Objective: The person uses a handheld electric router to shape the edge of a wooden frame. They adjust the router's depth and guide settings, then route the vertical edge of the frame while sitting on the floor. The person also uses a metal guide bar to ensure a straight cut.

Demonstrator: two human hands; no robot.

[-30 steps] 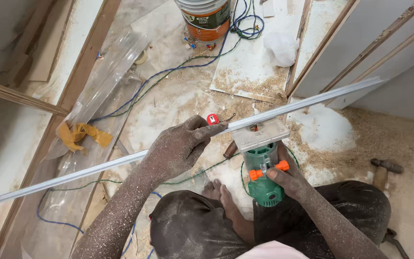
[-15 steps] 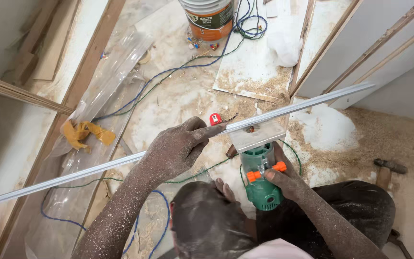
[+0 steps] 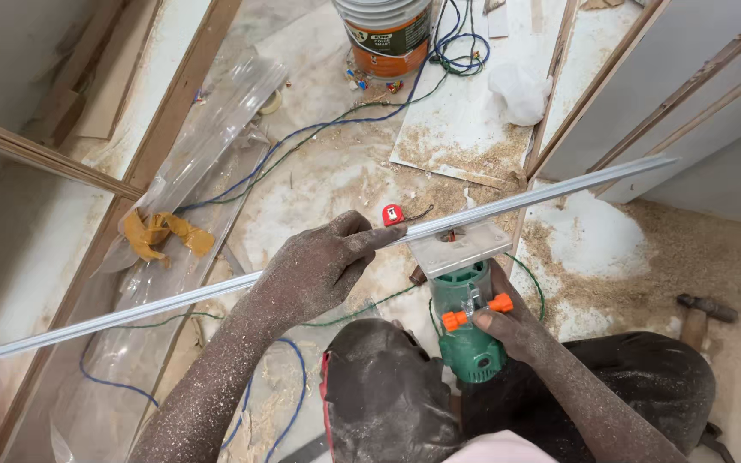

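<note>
A: How far are you with the strip?

B: Your left hand point(image 3: 315, 270) is wrapped around the long white strip point(image 3: 551, 193), pressing it on the plate of the green trimmer point(image 3: 465, 330) between your knees. Your right hand point(image 3: 508, 326) is closed on the trimmer body, at 5 o'clock from the left one. The end toward 2 o'clock is already beyond the plate; the longer part toward 8 o'clock is still to pass, I judge.

A: What differs from before?

B: The strip sits more toward 8 o'clock than half a second ago. The red tape measure point(image 3: 393, 214) on the floor did not move.
</note>
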